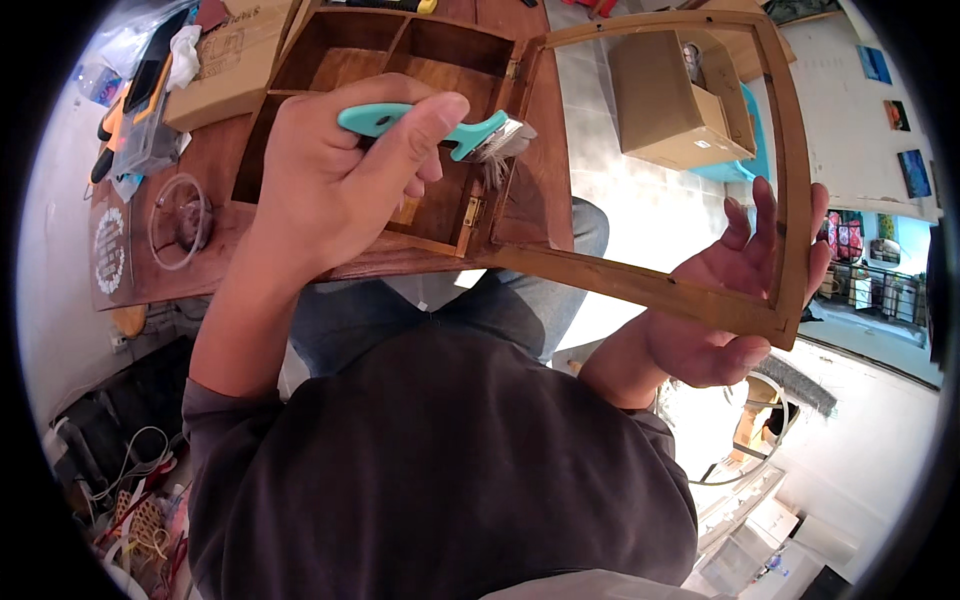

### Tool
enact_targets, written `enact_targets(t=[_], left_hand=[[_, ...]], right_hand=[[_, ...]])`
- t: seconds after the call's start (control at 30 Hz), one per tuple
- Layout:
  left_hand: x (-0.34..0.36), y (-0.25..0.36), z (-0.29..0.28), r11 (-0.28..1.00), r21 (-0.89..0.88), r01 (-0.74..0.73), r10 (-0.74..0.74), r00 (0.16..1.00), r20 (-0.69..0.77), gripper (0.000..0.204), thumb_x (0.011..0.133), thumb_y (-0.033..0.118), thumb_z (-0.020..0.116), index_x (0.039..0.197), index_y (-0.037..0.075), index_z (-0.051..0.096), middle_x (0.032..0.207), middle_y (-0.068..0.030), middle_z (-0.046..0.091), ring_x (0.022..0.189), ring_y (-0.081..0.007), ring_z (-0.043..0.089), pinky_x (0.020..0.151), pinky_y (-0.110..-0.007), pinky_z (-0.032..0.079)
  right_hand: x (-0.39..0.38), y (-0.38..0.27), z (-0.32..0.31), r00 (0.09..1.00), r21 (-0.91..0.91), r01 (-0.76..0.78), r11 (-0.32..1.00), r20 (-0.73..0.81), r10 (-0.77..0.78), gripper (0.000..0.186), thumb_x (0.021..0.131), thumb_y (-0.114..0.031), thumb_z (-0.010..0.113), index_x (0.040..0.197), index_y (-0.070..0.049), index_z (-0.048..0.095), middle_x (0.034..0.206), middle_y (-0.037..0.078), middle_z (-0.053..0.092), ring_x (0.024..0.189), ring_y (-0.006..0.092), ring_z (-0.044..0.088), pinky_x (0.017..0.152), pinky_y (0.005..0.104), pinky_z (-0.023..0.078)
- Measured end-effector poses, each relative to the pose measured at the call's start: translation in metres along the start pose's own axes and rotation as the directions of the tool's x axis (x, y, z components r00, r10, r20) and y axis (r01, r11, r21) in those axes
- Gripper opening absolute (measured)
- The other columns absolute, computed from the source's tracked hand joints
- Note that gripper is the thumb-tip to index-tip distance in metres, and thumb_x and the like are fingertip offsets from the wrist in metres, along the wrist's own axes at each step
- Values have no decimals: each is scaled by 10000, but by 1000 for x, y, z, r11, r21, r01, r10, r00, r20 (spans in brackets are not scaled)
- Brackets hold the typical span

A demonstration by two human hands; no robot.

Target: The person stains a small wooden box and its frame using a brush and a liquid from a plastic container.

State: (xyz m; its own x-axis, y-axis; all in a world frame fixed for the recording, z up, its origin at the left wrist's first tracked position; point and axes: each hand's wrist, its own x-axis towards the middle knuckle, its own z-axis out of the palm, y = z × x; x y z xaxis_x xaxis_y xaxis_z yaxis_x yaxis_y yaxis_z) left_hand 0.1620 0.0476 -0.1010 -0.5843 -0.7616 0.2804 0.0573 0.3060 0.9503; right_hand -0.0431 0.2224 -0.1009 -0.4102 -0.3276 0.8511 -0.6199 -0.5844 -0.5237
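Note:
A paintbrush [455,128] with a teal handle is gripped in my left hand [340,170], thumb along the handle. Its pale bristles touch or hang just over the hinged edge of a brown wooden box [445,45] divided into compartments. Brass hinges [472,212] join the box to an open door frame [630,288] swung out to the right. My right hand [715,310] holds that frame near its lower right corner, fingers coming through the opening and round the outer side. The frame has no visible panel; the floor shows through it.
The box rests on a reddish-brown wooden table [350,268]. A clear round plastic cup [180,222] stands on the table's left, near a cardboard box [225,70] and a clear bin [148,145]. Beyond the frame, another cardboard box [670,105] sits on a turquoise stool [755,130].

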Motion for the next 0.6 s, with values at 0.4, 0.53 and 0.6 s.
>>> enact_targets(t=[0.4,0.53,0.6], left_hand=[[25,4,7,991,99,87,-104,977,187,277,1004,272,672,974,7,746,659,-6,636,629,-53,587,553,-239,462],[32,-3,9,976,194,-95,58,980,192,257,1001,258,670,965,13,738,636,-46,607,609,-69,565,552,-266,454],[19,23,-5,963,258,-81,-6,948,319,253,1001,250,668,956,11,737,630,-50,602,605,-66,562,550,-267,456]], right_hand=[[-2,3,-2,1000,-7,12,1000,-25,-12,784,963,-542,462,1560,-47,350,1596,336,282,1339,480,486,1061,486,443],[-1,4,0,999,-31,4,1000,-35,-5,799,961,-554,473,1560,-41,349,1585,359,278,1329,480,496,1050,482,456],[-5,7,-6,998,-10,-20,1000,-56,19,805,960,-559,479,1559,-37,349,1579,370,277,1321,480,504,1044,477,463]])
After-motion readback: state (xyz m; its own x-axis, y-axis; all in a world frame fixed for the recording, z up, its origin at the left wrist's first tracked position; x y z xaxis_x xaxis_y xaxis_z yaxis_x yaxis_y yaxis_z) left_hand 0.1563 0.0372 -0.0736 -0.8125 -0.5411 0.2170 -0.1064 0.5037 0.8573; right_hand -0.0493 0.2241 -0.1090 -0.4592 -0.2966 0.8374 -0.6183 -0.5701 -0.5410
